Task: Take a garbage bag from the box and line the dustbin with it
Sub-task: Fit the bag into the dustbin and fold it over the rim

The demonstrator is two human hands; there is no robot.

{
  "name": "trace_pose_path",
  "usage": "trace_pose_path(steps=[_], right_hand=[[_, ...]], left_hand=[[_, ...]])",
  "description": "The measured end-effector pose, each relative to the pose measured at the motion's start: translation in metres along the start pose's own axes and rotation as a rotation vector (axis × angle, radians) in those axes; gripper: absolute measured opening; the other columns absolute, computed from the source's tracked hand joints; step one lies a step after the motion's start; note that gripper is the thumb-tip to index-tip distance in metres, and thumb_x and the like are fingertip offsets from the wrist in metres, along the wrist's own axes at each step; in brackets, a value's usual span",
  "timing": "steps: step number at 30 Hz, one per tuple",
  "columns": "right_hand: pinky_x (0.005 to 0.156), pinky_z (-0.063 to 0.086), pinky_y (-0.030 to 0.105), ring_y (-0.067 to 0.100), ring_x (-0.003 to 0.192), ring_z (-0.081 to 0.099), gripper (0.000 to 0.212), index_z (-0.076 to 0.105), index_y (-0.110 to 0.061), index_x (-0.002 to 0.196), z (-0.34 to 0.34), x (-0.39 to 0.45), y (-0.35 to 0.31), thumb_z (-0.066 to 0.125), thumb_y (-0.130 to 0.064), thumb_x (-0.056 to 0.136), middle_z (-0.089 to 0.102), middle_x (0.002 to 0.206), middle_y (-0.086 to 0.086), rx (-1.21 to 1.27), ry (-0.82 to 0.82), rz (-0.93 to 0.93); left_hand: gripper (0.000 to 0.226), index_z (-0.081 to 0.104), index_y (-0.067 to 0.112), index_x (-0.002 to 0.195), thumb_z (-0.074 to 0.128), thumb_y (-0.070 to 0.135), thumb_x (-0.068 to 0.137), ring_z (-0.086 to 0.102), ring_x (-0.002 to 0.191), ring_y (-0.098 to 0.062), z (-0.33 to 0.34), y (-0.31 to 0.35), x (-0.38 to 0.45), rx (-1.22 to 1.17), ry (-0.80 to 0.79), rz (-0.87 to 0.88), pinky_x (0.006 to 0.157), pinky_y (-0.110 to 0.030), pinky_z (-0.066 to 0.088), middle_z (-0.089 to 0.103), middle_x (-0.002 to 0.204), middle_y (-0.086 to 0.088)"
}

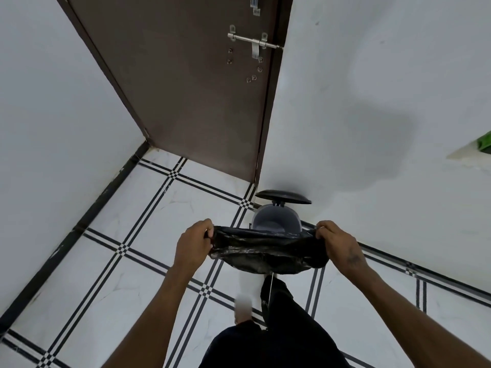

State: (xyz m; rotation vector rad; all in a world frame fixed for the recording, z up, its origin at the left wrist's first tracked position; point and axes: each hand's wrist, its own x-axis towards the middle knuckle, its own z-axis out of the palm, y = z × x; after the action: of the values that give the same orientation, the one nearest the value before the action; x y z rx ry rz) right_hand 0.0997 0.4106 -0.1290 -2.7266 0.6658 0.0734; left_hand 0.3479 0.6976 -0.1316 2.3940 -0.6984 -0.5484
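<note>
Well, progress: the garbage bag (268, 254) is already out and in hand, so I judge the fetching part done; the box is nowhere in sight from where I look.
Left to do: the dustbin (276, 221) looks bare inside, pale grey and unlined, so the bag has yet to go in and be folded over the rim.
Step in hand: by my reading, the mouth of the bag is being stretched wide, ready to be lowered over the bin.
Left hand (195, 243): its grip is clenched on the left edge of the bag, thumb and fingers pinching the black plastic.
Right hand (336, 241): likewise closed on the right edge, the film bunched under the fingertips.
Bag: held taut between the two hands, sagging a little in the middle, up in the air above the tiled floor (138, 235) and touching nothing else that I can see.
Bag and bin: the bag hangs just in front of the bin, on the person's side, its upper edge overlapping the bin's near rim in my line of sight; I cannot tell whether they touch.
Bin: it stands on the floor against the white wall (372, 88), beside the brown door (186, 88), with its dark lid (283, 197) tipped up and open.
Person: standing close, dark trousers (279, 328) below the bag.
</note>
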Motion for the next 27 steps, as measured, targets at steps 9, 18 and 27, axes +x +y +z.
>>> trace_pose_path(steps=[9,18,27], right_hand=[[0.090,0.051,0.031,0.026,0.118,0.058,0.037,0.066,-0.012,0.123,0.000,0.004,0.011,0.062,-0.004,0.087,0.060,0.132,0.004,-0.068,-0.109,-0.004],[0.071,0.057,0.035,0.028,0.104,0.063,0.099,0.031,-0.027,0.150,0.018,0.028,0.036,0.061,0.011,0.064,0.050,0.136,0.003,-0.049,-0.287,0.068],[0.073,0.057,0.038,0.032,0.113,0.056,0.084,0.037,-0.029,0.146,0.030,0.057,0.070,0.064,0.000,0.073,0.045,0.137,0.008,-0.046,-0.345,0.178]], left_hand=[[0.044,0.069,0.018,0.122,0.050,-0.004,0.088,0.065,0.104,-0.020,0.017,0.010,0.013,0.098,-0.065,0.135,0.082,-0.025,0.050,0.066,0.123,0.003],[0.059,0.039,0.025,0.144,0.058,0.013,0.090,0.063,0.108,-0.024,0.042,0.037,0.026,0.150,-0.188,0.031,0.089,-0.038,0.054,0.053,0.137,0.002],[0.049,0.048,0.021,0.137,0.053,0.014,0.088,0.062,0.105,-0.022,0.075,0.051,0.065,0.220,-0.269,-0.039,0.085,-0.034,0.052,0.057,0.127,0.001]])
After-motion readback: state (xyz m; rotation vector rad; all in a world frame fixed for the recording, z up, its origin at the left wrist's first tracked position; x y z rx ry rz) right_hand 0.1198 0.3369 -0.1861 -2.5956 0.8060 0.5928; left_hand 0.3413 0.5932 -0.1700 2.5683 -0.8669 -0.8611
